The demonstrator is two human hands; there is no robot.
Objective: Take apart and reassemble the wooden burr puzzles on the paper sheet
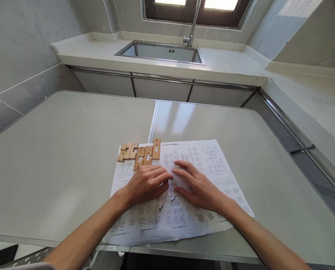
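My left hand (150,182) rests over the middle of a printed paper sheet (201,228). Its fingers are bent and lie close together, and nothing shows in them; the palm side is hidden. To its right, my right hand (198,186) lies on the same sheet with fingers and thumb apart, holding nothing. The fingertips of both hands point at each other across a small gap. Just beyond my left hand, several notched wooden puzzle pieces (148,154) lie side by side at the sheet's far left corner. One slotted wooden piece (156,150) bears a "2".
The sheet lies near the front edge of a pale folding table (72,142) with a seam (153,120) across it. Behind stands a counter with a steel sink (167,52) and a tap (191,35). A dark flat object (3,257) sits below the table at lower left.
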